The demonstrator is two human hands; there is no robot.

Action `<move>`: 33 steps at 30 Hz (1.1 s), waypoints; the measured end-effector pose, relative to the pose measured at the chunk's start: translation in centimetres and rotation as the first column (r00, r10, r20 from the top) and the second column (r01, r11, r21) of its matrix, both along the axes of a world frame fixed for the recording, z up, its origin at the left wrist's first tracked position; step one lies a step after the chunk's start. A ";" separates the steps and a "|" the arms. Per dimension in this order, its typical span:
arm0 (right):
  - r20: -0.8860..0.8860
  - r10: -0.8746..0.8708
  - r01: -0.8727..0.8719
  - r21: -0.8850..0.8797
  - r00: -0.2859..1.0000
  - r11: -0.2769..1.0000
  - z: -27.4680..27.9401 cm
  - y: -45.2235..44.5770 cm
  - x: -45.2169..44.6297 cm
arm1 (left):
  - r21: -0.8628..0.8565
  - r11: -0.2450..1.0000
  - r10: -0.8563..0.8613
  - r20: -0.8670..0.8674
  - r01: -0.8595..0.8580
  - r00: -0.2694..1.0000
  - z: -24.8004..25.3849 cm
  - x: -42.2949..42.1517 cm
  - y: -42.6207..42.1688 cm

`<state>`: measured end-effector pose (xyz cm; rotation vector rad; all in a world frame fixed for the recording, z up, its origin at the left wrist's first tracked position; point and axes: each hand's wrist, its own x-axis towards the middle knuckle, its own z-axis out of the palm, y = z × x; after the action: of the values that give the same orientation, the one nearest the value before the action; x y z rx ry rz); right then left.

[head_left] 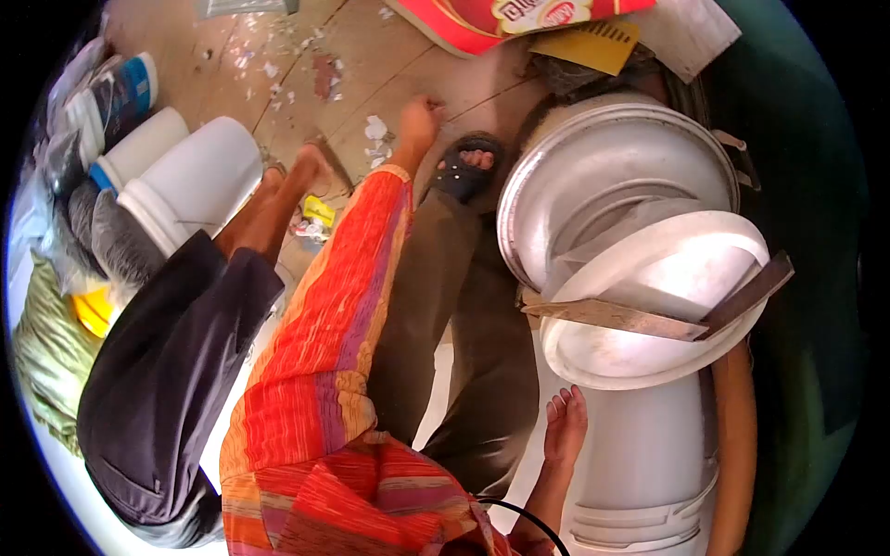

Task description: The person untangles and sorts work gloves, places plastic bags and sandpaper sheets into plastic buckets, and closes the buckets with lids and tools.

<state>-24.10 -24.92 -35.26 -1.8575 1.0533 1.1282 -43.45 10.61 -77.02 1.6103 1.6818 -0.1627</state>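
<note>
My left arm, in a red and orange striped sleeve, reaches forward over the floor. Its hand [420, 127] looks closed, fingers curled under, and anything inside is hidden. It is beside my sandalled foot [471, 165] and near white scraps [375, 130] on the floor. My right hand [566, 422] is raised with its fingers apart, holding nothing. Just above it is the rim of a white oval basin or lid [593, 357], with brown strips [640, 318] lying across it. A large metal basin [547, 185] sits behind that.
Another person's legs [167, 380] and bare feet [315, 171] are at my left. White buckets [209, 171] lie beyond them. Another white bucket [640, 454] stands at my right. A red packet [519, 18] is at the front. Scraps litter the wooden floor [399, 56].
</note>
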 end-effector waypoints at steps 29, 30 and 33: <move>-0.026 -0.534 0.512 0.325 0.845 0.795 1.4 -0.6 -6.2 | -0.518 0.841 0.088 0.409 0.152 0.908 25.1 -2.5 3.0; 0.018 -0.563 0.519 0.365 0.826 0.773 4.1 0.4 -5.5 | -0.485 0.846 -0.051 0.345 0.224 0.937 28.2 -1.7 3.9; 0.021 -0.403 0.357 0.424 0.915 0.832 14.5 5.6 -2.4 | -0.454 0.886 0.091 0.377 0.098 0.922 35.8 0.3 4.3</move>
<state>-26.46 -19.32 -20.79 -1.2864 0.9768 0.9112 -43.11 14.90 -41.19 1.1857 1.2138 -0.2150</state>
